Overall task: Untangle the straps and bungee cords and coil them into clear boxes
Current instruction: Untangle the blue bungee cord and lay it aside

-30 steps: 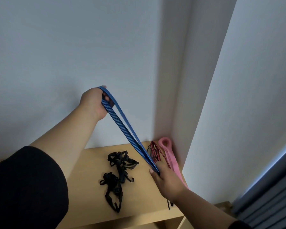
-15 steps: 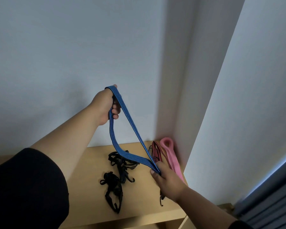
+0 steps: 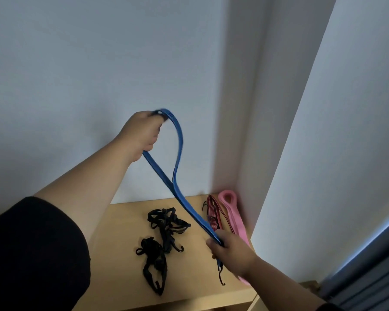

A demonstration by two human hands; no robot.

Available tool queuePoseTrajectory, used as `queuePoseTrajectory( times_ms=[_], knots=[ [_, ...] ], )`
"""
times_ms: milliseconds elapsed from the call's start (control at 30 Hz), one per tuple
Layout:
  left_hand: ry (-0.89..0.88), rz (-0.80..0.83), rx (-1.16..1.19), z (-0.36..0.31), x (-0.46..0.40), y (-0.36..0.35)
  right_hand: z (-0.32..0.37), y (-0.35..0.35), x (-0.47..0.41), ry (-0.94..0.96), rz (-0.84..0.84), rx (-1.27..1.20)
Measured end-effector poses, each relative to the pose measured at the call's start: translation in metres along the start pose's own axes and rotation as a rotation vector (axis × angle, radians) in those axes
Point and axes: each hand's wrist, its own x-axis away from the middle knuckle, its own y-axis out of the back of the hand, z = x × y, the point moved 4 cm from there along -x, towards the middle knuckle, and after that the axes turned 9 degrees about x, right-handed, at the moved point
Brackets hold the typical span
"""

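Note:
A flat blue bungee cord [image 3: 177, 151] hangs doubled between my two hands above a light wooden shelf top [image 3: 121, 225]. My left hand [image 3: 142, 133] is raised near the wall and grips the cord's upper bend. My right hand [image 3: 230, 250] is low over the shelf and grips both runs of the cord; a black hook [image 3: 221, 276] dangles below it. A tangle of black straps and hooked cords [image 3: 162, 241] lies on the shelf. A red-and-black striped cord [image 3: 213, 212] and a pink strap [image 3: 231, 212] lie along the right wall. No clear box is in view.
White walls close the shelf at the back and right, with a corner post [image 3: 238, 108] behind the pink strap. The shelf's front edge [image 3: 189, 304] runs along the bottom. A grey slatted surface [image 3: 373, 277] shows at lower right.
My left hand has moved up and to the right with the cord, turning so its back faces me. The loop has swung from slack below the hand to arching over it. My right hand stays put.

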Motion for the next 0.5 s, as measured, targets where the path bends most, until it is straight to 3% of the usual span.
queuePoseTrajectory(
  times_ms=[167,300,433,500],
  knots=[
    [-0.288,0.070,-0.463,-0.004,-0.001,0.005,0.000,-0.001,0.001,0.012,0.047,0.011],
    [-0.393,0.048,-0.754,-0.012,0.000,0.009,-0.001,-0.002,0.002,0.037,0.082,-0.026],
    [-0.361,0.046,-0.826,-0.006,-0.003,0.016,-0.004,0.001,0.001,0.051,0.074,-0.050],
    [-0.302,0.026,-0.699,-0.002,-0.005,0.023,-0.004,0.004,0.002,0.069,0.097,-0.021]
  ],
)
